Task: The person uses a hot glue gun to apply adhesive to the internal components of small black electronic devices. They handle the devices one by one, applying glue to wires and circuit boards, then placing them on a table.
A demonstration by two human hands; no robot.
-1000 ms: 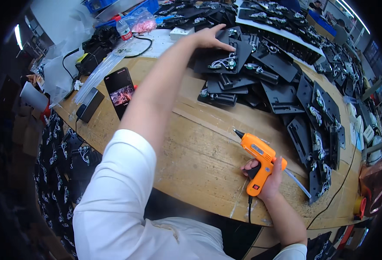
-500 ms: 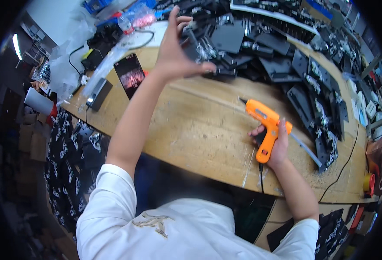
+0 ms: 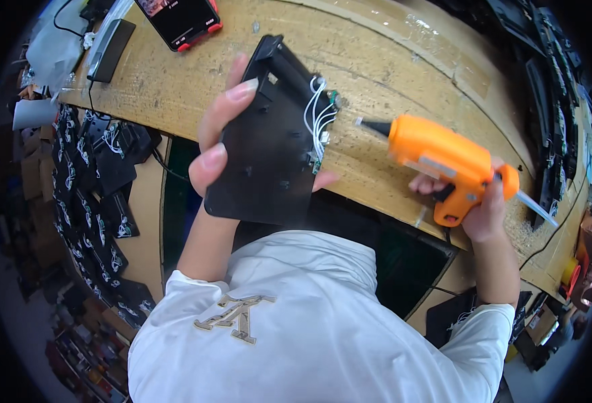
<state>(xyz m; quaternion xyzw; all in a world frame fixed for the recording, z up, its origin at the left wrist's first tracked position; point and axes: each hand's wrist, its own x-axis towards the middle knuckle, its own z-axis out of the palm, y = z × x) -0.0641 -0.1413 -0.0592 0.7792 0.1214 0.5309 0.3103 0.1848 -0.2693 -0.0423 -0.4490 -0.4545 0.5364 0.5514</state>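
My left hand (image 3: 223,138) holds a flat black plastic panel (image 3: 269,144) up close in front of my chest, over the near edge of the wooden workbench (image 3: 390,54). White wires and a small circuit board (image 3: 319,124) sit on the panel's right edge. My right hand (image 3: 480,205) grips an orange hot glue gun (image 3: 447,161), with a clear glue stick protruding from its back. The gun's nozzle points left, a short gap from the wires.
A phone in a red case (image 3: 181,20) and a dark flat device (image 3: 111,50) lie at the bench's far left. More black panels fill a bin (image 3: 94,195) on the floor to my left and line the bench's right edge (image 3: 551,87).
My left hand has come back from the far pile of panels with one panel and brought it near my chest. My right hand has lifted the glue gun toward it.
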